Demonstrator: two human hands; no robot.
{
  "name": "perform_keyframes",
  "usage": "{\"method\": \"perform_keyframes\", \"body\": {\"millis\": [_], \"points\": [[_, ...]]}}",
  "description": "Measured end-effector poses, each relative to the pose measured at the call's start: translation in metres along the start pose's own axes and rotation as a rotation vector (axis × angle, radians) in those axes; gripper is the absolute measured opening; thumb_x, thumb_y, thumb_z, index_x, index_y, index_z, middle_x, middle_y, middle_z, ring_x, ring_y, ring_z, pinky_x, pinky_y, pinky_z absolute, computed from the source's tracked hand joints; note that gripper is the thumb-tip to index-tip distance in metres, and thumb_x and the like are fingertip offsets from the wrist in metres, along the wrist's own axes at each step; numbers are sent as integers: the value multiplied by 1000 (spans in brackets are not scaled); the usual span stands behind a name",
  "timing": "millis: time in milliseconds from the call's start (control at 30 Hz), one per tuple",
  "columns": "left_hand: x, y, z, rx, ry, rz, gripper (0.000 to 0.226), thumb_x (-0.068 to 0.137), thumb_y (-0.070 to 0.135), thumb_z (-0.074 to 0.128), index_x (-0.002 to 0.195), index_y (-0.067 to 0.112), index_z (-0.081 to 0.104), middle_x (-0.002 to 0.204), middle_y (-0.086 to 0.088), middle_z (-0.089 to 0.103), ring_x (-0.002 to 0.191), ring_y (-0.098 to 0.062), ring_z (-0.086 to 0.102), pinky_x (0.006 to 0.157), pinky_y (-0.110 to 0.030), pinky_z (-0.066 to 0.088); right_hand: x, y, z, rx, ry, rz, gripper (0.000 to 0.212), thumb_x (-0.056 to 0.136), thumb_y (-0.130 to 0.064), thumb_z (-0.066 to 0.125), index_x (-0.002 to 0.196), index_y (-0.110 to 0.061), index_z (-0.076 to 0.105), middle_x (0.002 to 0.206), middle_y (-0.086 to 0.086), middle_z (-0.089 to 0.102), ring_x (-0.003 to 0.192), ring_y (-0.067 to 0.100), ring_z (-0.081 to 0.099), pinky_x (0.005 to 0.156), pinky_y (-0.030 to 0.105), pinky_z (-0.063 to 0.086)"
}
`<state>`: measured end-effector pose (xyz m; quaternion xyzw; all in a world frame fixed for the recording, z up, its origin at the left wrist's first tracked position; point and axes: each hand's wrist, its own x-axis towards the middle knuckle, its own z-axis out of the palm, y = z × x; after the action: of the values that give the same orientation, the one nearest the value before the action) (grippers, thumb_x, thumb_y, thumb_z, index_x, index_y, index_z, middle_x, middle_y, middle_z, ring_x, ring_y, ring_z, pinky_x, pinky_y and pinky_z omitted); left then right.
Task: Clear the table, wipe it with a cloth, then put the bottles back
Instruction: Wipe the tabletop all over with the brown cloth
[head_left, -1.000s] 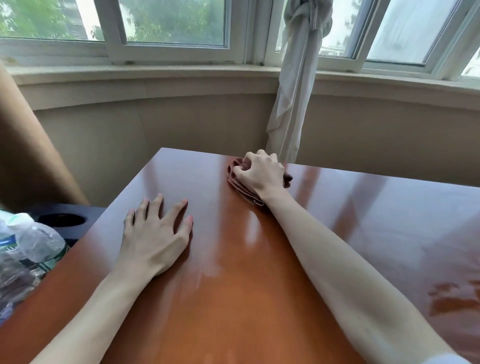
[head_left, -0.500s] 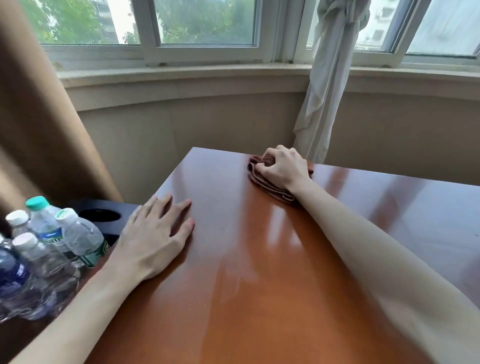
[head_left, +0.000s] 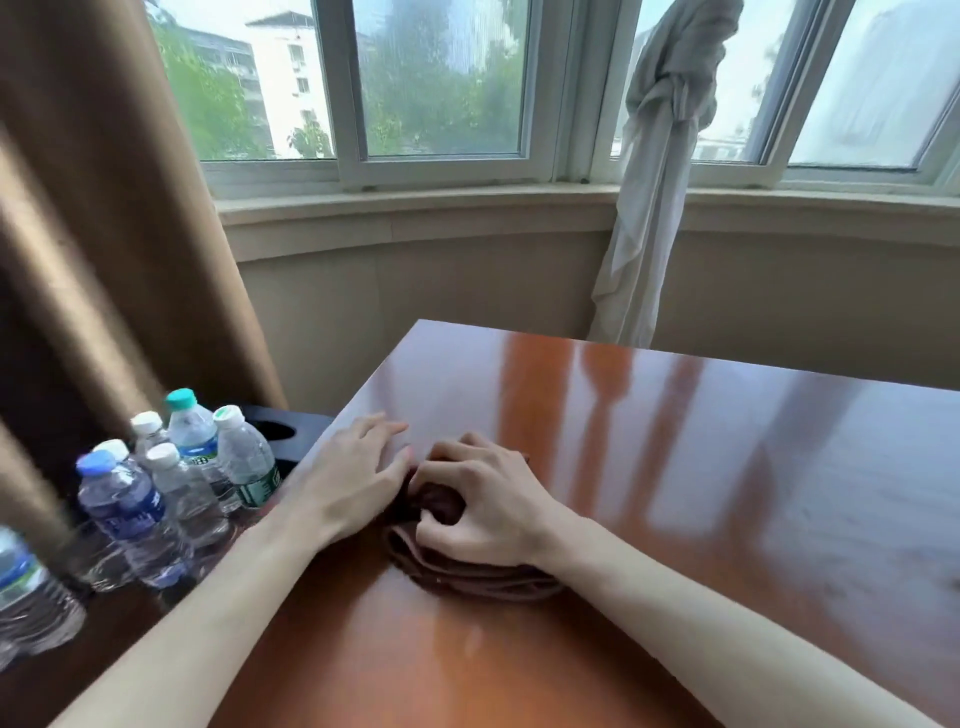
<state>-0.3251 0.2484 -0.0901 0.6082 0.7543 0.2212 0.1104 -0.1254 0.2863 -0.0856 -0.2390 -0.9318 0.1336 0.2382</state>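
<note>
Brown cloth (head_left: 470, 574) bunches under my right hand (head_left: 485, 512), fingers clamped on it, while my left hand (head_left: 348, 486) lies flat, fingers apart, on the desk (head_left: 675, 467) near the bottles (head_left: 176, 483).

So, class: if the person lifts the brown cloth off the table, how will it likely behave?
The brown cloth would probably go floppy: it lies in soft folds and bunches under the right hand. It looks light. On the glossy table it likely slides easily.
</note>
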Motion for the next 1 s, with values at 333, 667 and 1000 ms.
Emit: {"method": "perform_keyframes", "body": {"millis": [333,667,1000], "points": [[-179,11,10,211,74,24,77,84,71,12,149,40,41,158,8,36,148,-14,27,124,-35,17,-43,7,-37,-208,196,538,34,80,-58,59,92,-28,70,93,-7,58,100,31,55,81,36,46],[-184,14,12,248,147,21,67,88,60,22,143,37,52,151,4,48,142,-18,40,122,-39,25,-145,-24,-60,-248,202,466,38,76,-60,53,98,-35,71,98,-13,61,101,20,59,82,36,50],[-191,15,9,104,214,34,64,95,51,19,146,29,51,152,8,48,143,-13,38,119,-34,27,-131,-111,-10,-78,100,274,32,78,-57,53,94,-34,69,93,-14,59,94,13,49,73,25,42]]}}
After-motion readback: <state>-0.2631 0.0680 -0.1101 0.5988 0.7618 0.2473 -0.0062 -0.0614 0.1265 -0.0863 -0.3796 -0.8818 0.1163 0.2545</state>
